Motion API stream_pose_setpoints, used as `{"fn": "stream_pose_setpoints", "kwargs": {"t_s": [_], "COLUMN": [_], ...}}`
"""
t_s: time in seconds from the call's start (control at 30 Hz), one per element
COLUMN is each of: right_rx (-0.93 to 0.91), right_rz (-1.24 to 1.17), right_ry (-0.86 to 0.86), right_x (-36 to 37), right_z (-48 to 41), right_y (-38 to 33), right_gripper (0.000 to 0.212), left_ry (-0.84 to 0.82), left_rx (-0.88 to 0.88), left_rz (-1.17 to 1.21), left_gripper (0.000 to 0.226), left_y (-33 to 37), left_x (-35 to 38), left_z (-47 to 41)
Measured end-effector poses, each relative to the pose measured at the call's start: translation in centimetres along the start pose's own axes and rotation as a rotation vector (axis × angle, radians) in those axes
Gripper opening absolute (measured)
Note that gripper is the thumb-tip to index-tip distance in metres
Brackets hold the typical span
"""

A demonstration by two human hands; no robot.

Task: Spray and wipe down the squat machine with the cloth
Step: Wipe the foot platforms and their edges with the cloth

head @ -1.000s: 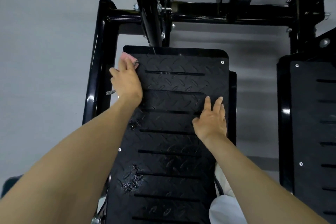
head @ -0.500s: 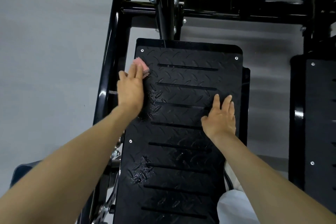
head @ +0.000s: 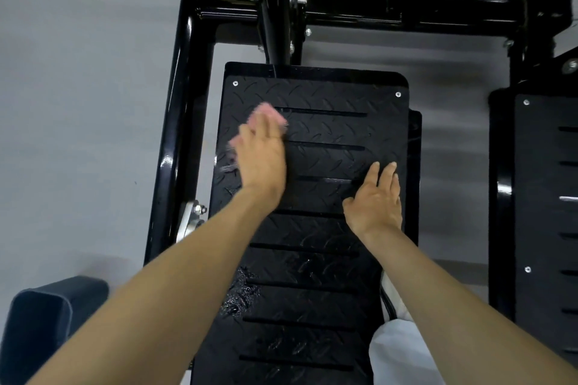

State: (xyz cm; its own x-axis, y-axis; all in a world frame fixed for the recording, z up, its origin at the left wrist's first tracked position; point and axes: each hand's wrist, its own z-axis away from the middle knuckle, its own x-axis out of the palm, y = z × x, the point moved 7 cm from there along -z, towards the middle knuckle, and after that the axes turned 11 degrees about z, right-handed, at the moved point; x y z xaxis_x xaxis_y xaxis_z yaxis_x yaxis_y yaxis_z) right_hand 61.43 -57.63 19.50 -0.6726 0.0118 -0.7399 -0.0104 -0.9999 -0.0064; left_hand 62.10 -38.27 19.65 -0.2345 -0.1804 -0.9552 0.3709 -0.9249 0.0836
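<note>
Now the pink cloth [head: 267,111] is swept inward from the left edge of the footplate [head: 328,128] under the flat left hand [head: 261,151], the right hand [head: 373,197] is braced flat, and a lower wet patch [head: 239,294] is left unwiped.

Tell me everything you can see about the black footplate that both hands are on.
The footplate is a long black panel, seemingly metal, with raised diamond tread, horizontal slots and small silver screws at its corners. A glossy black tube frame runs along its left and far sides. The left hand presses a pink cloth on its upper left; the right hand rests flat near its right edge. A wet patch glistens lower left.
</note>
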Motion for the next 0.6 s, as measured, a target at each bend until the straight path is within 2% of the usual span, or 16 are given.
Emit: {"fn": "stream_pose_setpoints", "kwargs": {"t_s": [0.1,0.17,0.2,0.27,0.37,0.43,0.47,0.53,0.6], "right_rx": [0.006,0.007,0.002,-0.010,-0.030,-0.038,-0.038,-0.034,-0.040], "right_rz": [0.007,0.016,0.013,0.007,0.011,0.016,0.015,0.006,-0.003], "right_ry": [-0.023,-0.033,-0.037,-0.038,-0.030,-0.031,-0.031,-0.035,-0.030], "right_x": [0.2,0.2,0.3,0.3,0.1,0.0,-0.1,-0.2,-0.3], "right_z": [0.1,0.0,0.0,0.0,0.0,0.0,-0.1,-0.2,-0.3], "right_y": [0.3,0.7,0.7,0.9,1.3,1.5,1.7,2.1,2.3], "right_gripper": [0.085,0.085,0.085,0.084,0.083,0.083,0.083,0.082,0.082], "left_ry": [-0.086,-0.168,-0.165,-0.134,-0.066,-0.042,-0.022,0.005,-0.075], "left_rx": [0.530,0.764,0.775,0.667,0.381,0.299,0.355,0.611,0.852], "left_rz": [-0.113,-0.241,-0.292,-0.343,-0.189,-0.109,-0.097,-0.149,-0.242], "left_gripper": [0.080,0.084,0.087,0.084,0.072,0.072,0.073,0.074,0.072], "left_y": [7.1,8.5,8.1,6.6,5.5,6.6,8.1,11.4,12.6], "left_x": [1.9,2.3,1.8,0.9,0.1,0.7,1.2,2.3,2.9], "left_z": [2.5,3.3,2.7,0.7,-1.0,0.1,1.0,3.0,3.8]}}
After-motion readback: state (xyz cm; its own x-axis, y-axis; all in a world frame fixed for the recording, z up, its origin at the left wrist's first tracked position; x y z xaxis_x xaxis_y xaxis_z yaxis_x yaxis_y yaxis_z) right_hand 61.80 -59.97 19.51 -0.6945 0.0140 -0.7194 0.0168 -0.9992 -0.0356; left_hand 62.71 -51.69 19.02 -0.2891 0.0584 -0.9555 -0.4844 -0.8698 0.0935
